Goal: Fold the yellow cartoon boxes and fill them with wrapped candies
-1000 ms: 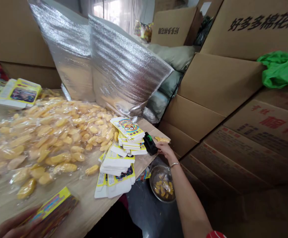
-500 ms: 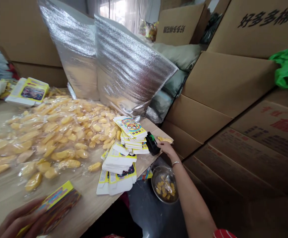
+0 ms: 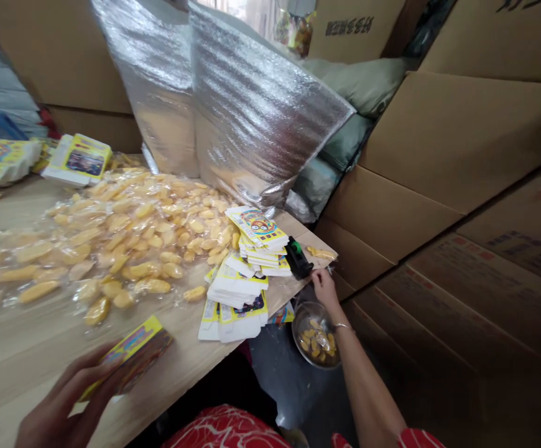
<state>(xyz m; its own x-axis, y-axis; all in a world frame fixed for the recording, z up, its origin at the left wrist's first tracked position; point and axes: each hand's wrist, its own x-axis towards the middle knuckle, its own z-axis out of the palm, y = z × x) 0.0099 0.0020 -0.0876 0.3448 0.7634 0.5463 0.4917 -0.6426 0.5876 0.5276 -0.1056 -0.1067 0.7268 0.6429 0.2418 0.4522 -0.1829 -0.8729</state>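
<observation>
My left hand [image 3: 77,386] is closed around a small yellow printed carton [image 3: 133,354], holding it tilted above the table's front edge. Far to the right, my right hand [image 3: 325,286] has its fingers pinched together at the near end of a black tape dispenser [image 3: 300,260] with a green core. Whatever sits between those fingertips is too small to make out. Left of the dispenser lies a stack of flat printed cartons [image 3: 257,230], with more white-sided flat cartons [image 3: 235,286] fanned out below it. Plastic-wrapped yellow pieces [image 3: 153,239] spread in a heap across the table.
Two silver foil bags [image 3: 265,106] stand behind the heap. A metal bowl [image 3: 298,339] with yellow pieces sits below the table's right edge. Large cardboard boxes [image 3: 476,143] are stacked along the right. More printed cartons [image 3: 84,158] lie at the back left.
My right hand has drawn slightly back toward me from the tape dispenser, fingers now pinched. The view has shifted. My left hand still holds the carton.
</observation>
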